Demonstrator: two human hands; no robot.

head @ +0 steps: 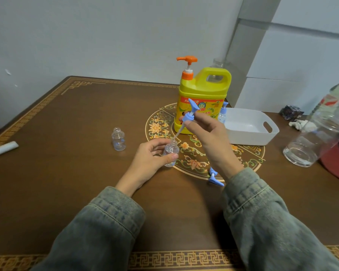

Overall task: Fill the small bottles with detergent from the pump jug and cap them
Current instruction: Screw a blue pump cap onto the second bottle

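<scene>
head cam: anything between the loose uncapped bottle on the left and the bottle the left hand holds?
Nothing: in the head view only bare brown tabletop lies between the uncapped bottle and the held bottle in the left hand.

The dark brown wooden table (86, 173) carries a gold fret border and a floral medallion of orange, green and cream. The yellow plastic pump jug (203, 98) has an orange pump head and a red-banded label. The pale blue pump cap (190, 114) sits over a clear small bottle (171, 152). Faded blue-green denim sleeves (110, 227).

Ornate brown table (86, 118) against a plain pale wall (106, 32).
</scene>
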